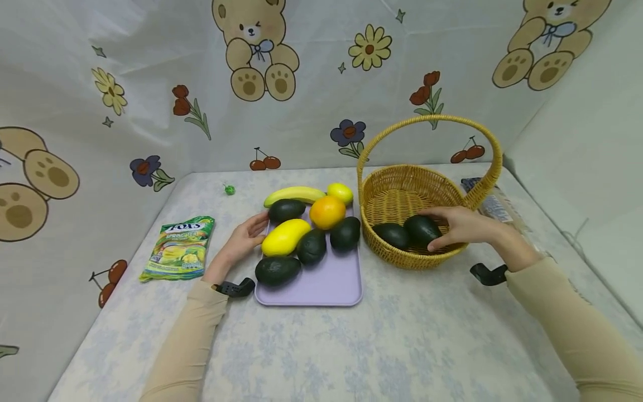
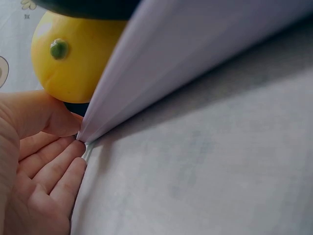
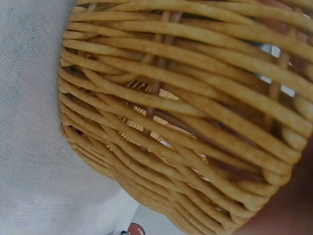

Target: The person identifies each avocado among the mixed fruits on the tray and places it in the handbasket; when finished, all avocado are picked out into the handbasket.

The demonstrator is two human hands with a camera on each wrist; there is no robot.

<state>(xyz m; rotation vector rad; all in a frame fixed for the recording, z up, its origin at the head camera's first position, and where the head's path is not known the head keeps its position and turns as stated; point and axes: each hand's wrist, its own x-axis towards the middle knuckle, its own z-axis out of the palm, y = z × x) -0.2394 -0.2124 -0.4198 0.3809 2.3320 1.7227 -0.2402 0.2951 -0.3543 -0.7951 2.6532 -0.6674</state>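
Observation:
My left hand point(image 1: 243, 243) is at the left edge of a lilac tray point(image 1: 334, 285); in the left wrist view its thumb and fingers point(image 2: 61, 183) pinch the rim. Close beside that hand lie a yellow mango point(image 1: 286, 237) and a dark green avocado point(image 1: 287, 210). Inside the wicker basket point(image 1: 387, 201), my right hand point(image 1: 464, 225) grips an avocado point(image 1: 421, 230) from its right side. Another avocado point(image 1: 391, 235) lies to its left in the basket. The basket's woven wall point(image 3: 161, 98) hides most of this hand in the right wrist view.
On the tray are more avocados point(image 1: 278, 270), an orange point(image 1: 327, 212), a lemon point(image 1: 340, 193) and a banana point(image 1: 293, 195). A green candy bag point(image 1: 179, 248) lies left. The basket's tall handle point(image 1: 432, 118) arches above. Behind it lies a clear-wrapped packet point(image 1: 494, 205).

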